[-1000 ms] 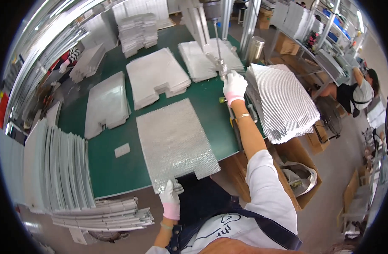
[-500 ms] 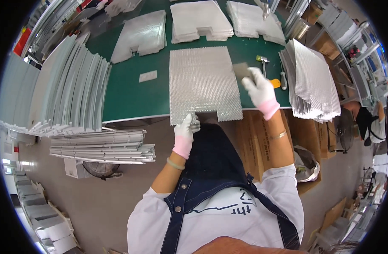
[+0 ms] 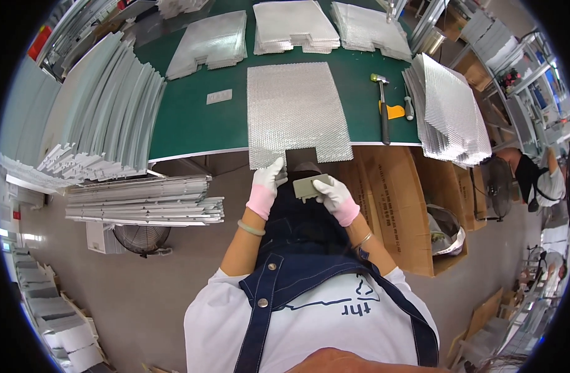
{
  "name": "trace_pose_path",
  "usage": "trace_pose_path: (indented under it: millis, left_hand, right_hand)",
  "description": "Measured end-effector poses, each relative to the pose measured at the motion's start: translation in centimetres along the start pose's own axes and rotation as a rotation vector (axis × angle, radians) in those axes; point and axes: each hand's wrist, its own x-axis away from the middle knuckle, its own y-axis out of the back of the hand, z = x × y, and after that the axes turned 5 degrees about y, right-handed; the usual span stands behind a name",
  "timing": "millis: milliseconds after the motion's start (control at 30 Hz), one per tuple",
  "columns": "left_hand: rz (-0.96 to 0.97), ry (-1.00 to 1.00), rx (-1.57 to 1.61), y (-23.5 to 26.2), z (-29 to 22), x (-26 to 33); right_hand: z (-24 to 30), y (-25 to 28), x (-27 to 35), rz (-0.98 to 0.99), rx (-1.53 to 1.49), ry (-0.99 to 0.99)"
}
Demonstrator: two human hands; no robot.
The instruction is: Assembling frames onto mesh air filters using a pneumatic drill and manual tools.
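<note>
At frame centre, my left fingers [image 3: 277, 166] are apparently pinching the silvery sheet [image 3: 297, 112] while my right fingers [image 3: 325, 188] are holding a grey block [image 3: 305, 188].

On the person's white shirt [image 3: 341, 332], a few dark blue letters are appearing upside down beside a thin line drawing, near the edge of a navy apron [image 3: 300, 258]. On a brown cardboard box [image 3: 389, 205] near the green counter [image 3: 194, 127], rows of dark characters are showing, too small for clear reading.
</note>
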Motion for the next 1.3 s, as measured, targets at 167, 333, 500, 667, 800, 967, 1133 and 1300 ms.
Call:
trace_pose_path:
  millis: [167, 333, 500, 667, 800, 967, 1133, 1300]
  left_hand:
    - [-0.011, -0.011, 0.029, -0.1, 0.4, -0.1]
    - [-0.049, -0.117, 0.078, -1.1, 0.8, 0.5]
    - [-0.073, -0.127, 0.062, -1.1, 1.0, 0.4]
    - [-0.085, -0.125, 0.073, -0.7, 1.3, -0.1]
    - [-0.079, -0.144, 0.097, -0.8, 1.4, -0.3]
    - [-0.114, -0.173, 0.060, -0.7, 1.6, -0.1]
    - [-0.049, -0.104, 0.101, -0.1, 1.2, 0.3]
    - [-0.059, -0.074, 0.168, -1.2, 0.7, 1.2]
  right_hand:
    - [-0.3, -1.4, -1.6, 0.074, -0.100, -0.006]
    - [-1.0, -1.6, -3.6, -0.013, -0.059, 0.110]
    - [-1.3, -1.6, -3.7, -0.018, -0.089, 0.146]
    - [-1.2, -2.0, -3.9, -0.060, -0.071, 0.177]
    - [-0.9, -1.9, -4.0, -0.064, -0.023, 0.187]
    - [-1.3, -2.2, -4.4, -0.096, -0.048, 0.193]
    - [-1.2, -1.8, -4.9, -0.181, 0.021, 0.138]
    - [-0.7, -2.6, -4.2, -0.165, -0.047, 0.164]
